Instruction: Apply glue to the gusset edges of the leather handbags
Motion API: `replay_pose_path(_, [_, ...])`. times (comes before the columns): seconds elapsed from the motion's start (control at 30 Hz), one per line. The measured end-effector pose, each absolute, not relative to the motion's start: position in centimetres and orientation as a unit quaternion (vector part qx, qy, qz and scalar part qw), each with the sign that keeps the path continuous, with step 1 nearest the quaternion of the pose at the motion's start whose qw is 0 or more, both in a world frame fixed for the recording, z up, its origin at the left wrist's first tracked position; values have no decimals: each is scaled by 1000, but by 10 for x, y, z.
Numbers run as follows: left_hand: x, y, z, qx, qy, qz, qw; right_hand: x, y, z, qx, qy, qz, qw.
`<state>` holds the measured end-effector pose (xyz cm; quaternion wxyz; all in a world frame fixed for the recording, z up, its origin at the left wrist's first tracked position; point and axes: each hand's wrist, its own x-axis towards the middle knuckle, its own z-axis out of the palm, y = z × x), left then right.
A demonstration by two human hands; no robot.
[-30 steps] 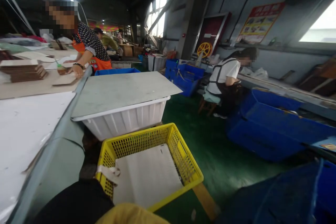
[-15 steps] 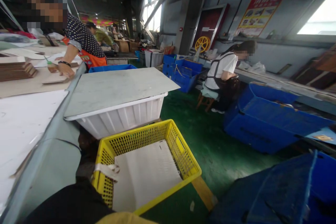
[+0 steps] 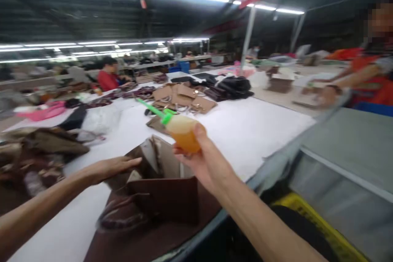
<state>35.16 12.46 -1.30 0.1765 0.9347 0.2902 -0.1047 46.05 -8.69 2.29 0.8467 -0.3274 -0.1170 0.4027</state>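
Observation:
My right hand [image 3: 199,163] is closed around a squeeze bottle [image 3: 183,133] of amber liquid, held up above the table. Its long green nozzle points up and to the left. Below it stands a dark brown handbag [image 3: 166,200], its top gaping and a lighter lining showing inside. A looped handle lies at the bag's front left. My left hand [image 3: 118,168] reaches over the bag's left side with its fingers stretched out, holding nothing that I can see. Whether its fingertips touch the bag I cannot tell.
Tan bag pieces [image 3: 181,96] and a stack of black pieces [image 3: 229,86] lie farther back on the white table [image 3: 245,131]. Brown bags [image 3: 46,147] crowd the left. At right are a covered bin [image 3: 344,176], a yellow basket [image 3: 325,225] and a co-worker's arm [image 3: 359,77].
The view has swung left from the floor baskets to the worktable. Both my hands now show, the right one with the bottle; neither hand was visible before.

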Motion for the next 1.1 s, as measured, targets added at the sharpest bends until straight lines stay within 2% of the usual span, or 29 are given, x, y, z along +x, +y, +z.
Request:
replay_pose_path(0.13, [336,143,-23,916,350,-154,124,469,-87,22,-356,-100,429,824])
replay_pose_path(0.27, [350,124,-23,930,353,-74,69,465,-90,25,-388,-88,433,809])
replay_pose_path(0.47, [342,95,-20,955,271,107,63,457,-87,28,-384,-73,420,819])
replay_pose_path(0.53, [342,101,-28,946,289,114,92,456,-87,28,-390,-66,424,815])
replay_pose_path(0.7, [357,129,-51,898,362,-41,248,449,-88,26,-403,-61,441,800])
replay_pose_path(0.97, [376,114,-61,905,344,60,241,441,-89,28,-413,-63,432,799])
replay_pose_path(1.1, [380,111,-69,891,332,109,289,444,-90,30,-414,-50,425,803])
